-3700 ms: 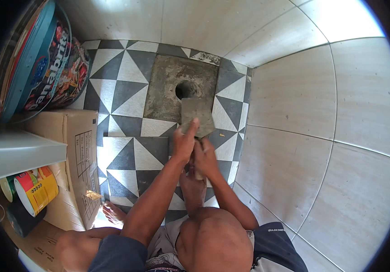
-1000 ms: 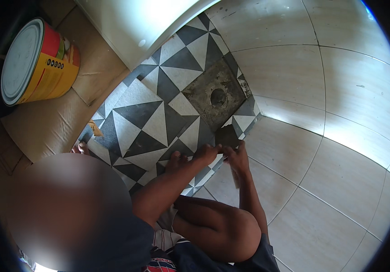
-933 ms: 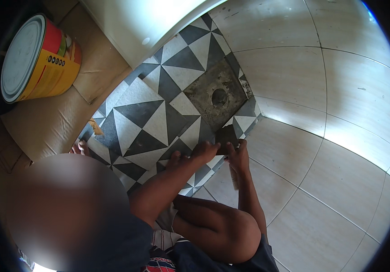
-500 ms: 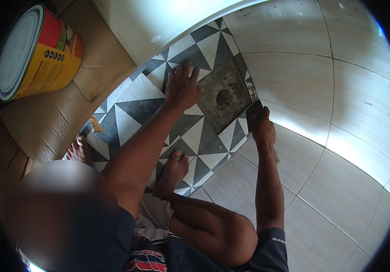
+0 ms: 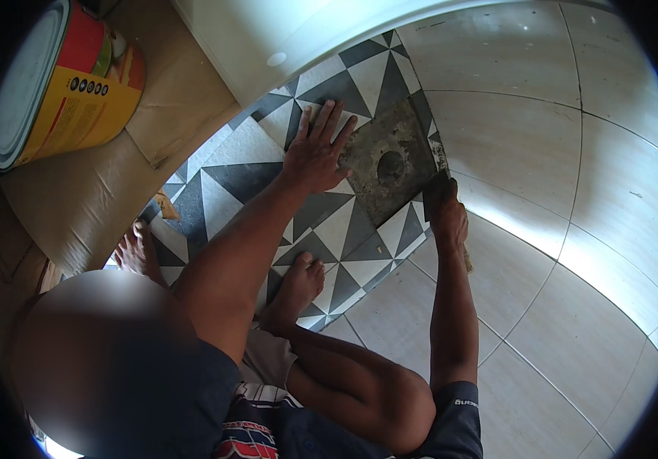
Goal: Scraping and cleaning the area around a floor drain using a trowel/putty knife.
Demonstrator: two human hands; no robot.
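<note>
Many triangle-patterned tiles [image 5: 338,232], seemingly concrete square patch [image 5: 382,193], pale walls [image 5: 509,138].

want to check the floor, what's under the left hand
Dark-and-pale patterned tiles show around the spread left hand, with the rough grey square to its right. What lies directly beneath the hand is hidden.

- It is a bit dim, and the brown cardboard [image 5: 76,206] looks dark.
- A bright white shine runs across the pale wall tiles [image 5: 520,226].
- The white panel [image 5: 329,34] glows at the top.
- Straight lines bend near the black, round edges.
- A big blurry patch [image 5: 107,344] covers the lower left.
- The patterned floor [image 5: 352,229] looks clear.
</note>
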